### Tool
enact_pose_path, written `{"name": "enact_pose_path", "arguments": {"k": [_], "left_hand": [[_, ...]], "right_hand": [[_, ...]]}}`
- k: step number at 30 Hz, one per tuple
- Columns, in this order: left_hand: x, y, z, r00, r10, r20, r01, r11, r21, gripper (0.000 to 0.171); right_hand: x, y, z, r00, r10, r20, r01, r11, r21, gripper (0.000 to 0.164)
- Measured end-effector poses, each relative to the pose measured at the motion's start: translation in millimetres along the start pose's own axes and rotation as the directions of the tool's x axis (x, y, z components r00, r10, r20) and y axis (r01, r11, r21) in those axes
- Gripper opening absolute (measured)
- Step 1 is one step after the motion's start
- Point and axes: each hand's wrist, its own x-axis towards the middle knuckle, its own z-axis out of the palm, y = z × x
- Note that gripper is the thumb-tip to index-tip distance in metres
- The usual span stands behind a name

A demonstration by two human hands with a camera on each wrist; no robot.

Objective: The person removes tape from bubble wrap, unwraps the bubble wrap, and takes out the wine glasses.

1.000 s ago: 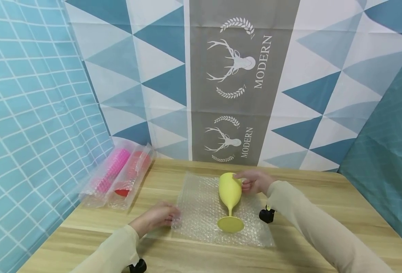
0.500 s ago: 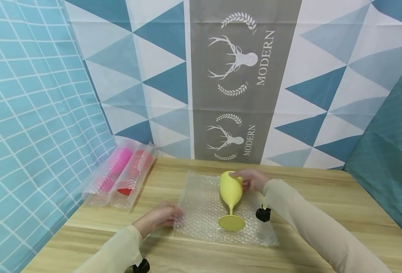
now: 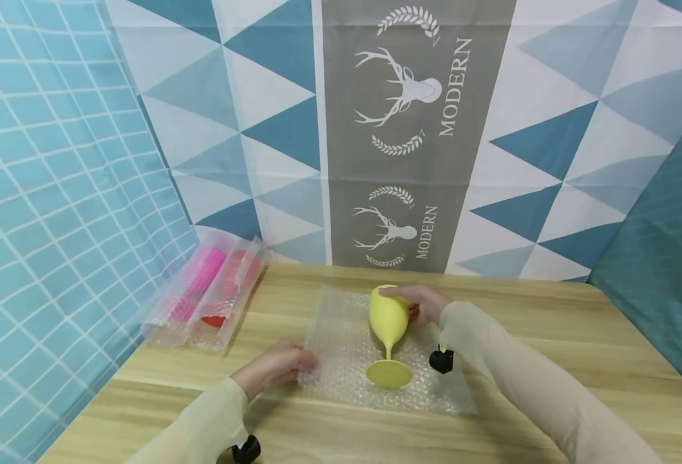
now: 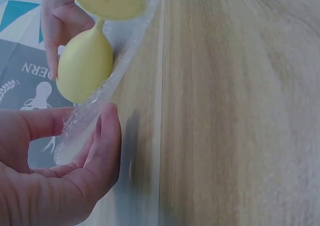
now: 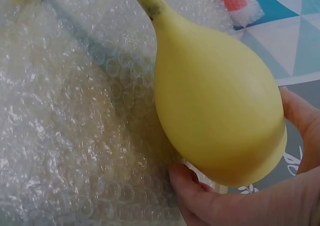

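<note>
A yellow goblet (image 3: 388,319) lies over a sheet of bubble wrap (image 3: 346,386), its round foot toward the person and its bowl toward the back wall. My right hand (image 3: 422,303) holds the bowl near the rim, thumb on one side and fingers on the other, as the right wrist view shows around the goblet's bowl (image 5: 215,101). At the sheet's left edge, my left hand (image 3: 279,367) pinches the bubble wrap between thumb and fingers. That edge of bubble wrap (image 4: 85,121) is raised off the table in the left wrist view.
Two bubble-wrapped bundles lie at the back left, one with a pink item (image 3: 201,280) and one with a red item (image 3: 236,270). Patterned cloth (image 3: 398,129) hangs behind the wooden table (image 3: 549,341). A blue gridded sheet (image 3: 56,193) hangs at the left.
My right hand and the goblet have shifted slightly left. The left hand has moved a little right at the wrap's edge. The head view has tilted slightly.
</note>
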Motion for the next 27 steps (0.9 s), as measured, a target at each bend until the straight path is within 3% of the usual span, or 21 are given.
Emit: {"name": "enact_pose_path", "arguments": {"k": [8, 15, 21, 27], "left_hand": [[0.5, 5.1, 4.2, 1.000, -0.005, -0.005, 0.005, 1.000, 0.003, 0.018], [-1.0, 5.7, 5.9, 0.999, -0.036, -0.041, 0.038, 0.999, 0.039, 0.020], [-2.7, 6.3, 5.1, 0.997, -0.043, -0.063, 0.046, 0.998, 0.048, 0.020], [-5.5, 6.4, 3.6, 0.998, -0.030, -0.058, 0.032, 0.999, 0.028, 0.021]], "right_hand": [[0, -5, -4, 1.000, -0.007, 0.018, 0.007, 1.000, -0.007, 0.073], [7, -1, -9, 0.998, -0.007, 0.070, 0.007, 1.000, -0.005, 0.082], [14, 1, -8, 0.993, -0.038, 0.115, 0.043, 0.998, -0.046, 0.065], [-6, -3, -5, 0.980, -0.083, 0.182, 0.100, 0.991, -0.090, 0.062]]}}
